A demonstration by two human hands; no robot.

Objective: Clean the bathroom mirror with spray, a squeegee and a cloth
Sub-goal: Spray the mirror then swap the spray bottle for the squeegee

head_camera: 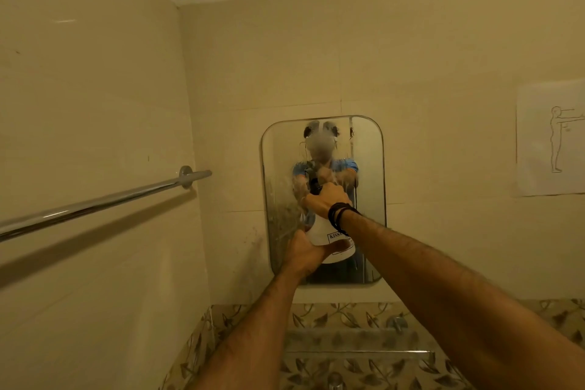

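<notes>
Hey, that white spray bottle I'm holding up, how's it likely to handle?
The spray bottle probably feels heavy, since the left hand supports its base while the right hand grips the top. Mist on the mirror could make it slippery.

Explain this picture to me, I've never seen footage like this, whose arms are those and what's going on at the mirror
There is one picture, taken by a wide-angle camera worn on a person's head, so you look along their own arms. No machine is involved, only two bare hands. The right hand grips the top of a white spray bottle, at its dark trigger head. The left hand cups the bottle's base from below. The bottle is held up close to a small wall mirror, whose left part looks wet and streaked. A chrome towel bar runs along the left wall, and a paper with a drawn figure hangs on the right. No squeegee or cloth is visible.
</notes>
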